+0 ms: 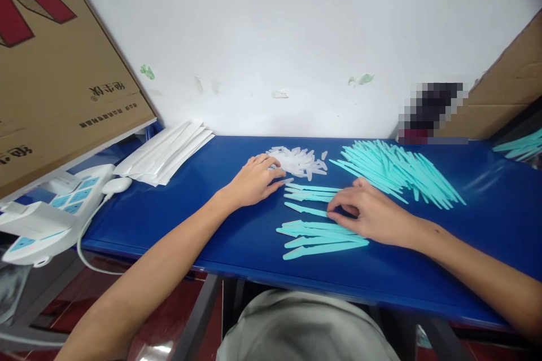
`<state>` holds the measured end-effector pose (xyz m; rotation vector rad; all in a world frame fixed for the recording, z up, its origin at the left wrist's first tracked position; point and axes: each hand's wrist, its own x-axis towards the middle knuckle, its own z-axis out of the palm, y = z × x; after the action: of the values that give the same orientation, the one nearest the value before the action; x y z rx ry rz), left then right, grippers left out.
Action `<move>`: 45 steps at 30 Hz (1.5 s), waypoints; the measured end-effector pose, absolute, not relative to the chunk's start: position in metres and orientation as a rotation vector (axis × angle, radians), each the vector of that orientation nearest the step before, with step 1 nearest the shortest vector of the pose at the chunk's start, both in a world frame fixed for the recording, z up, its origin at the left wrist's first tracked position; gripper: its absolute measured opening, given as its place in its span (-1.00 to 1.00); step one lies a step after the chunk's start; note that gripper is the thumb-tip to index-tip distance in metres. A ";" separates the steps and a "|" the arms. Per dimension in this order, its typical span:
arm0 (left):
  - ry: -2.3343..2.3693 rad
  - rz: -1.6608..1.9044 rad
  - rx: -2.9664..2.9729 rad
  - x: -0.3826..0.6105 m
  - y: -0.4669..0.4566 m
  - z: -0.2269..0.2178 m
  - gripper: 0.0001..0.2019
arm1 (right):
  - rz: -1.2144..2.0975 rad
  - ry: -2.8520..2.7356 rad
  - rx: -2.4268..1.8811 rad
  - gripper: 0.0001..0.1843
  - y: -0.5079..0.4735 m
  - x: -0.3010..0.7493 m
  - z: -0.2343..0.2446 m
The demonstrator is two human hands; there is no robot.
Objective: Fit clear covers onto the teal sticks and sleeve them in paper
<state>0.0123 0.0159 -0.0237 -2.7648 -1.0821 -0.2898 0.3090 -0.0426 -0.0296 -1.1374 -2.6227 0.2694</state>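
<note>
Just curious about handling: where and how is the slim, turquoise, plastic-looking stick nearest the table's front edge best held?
Probably pinch the slim turquoise stick by its right end, coming from the front right: that end points right and no neighbour lies along its front side.

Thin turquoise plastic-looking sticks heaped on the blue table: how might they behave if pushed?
The turquoise sticks are probably light and fairly stiff, being slender yet straight. Loosely piled and crisscrossed, they would likely slide apart; their flat look suggests little rolling.

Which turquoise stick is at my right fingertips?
The single turquoise stick between two small bunches, its end in your right hand; the others lie grouped.
</note>
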 end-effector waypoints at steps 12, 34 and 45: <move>-0.997 -0.195 -2.754 0.008 0.019 -0.021 -0.79 | 0.424 -2.648 -1.202 -0.75 -0.042 0.318 -0.022; -1.093 -0.644 -2.874 0.020 0.006 -0.017 -0.75 | 0.183 -2.330 -1.156 -0.82 -0.037 0.325 -0.022; -1.032 -0.750 -2.868 0.017 0.006 -0.022 -0.76 | 0.025 -2.438 -1.174 -0.75 -0.031 0.328 -0.030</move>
<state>0.0170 0.0058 -0.0222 -2.8676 -1.0315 -0.7505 0.3283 -0.0306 -0.0299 -1.1739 -2.4376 0.0250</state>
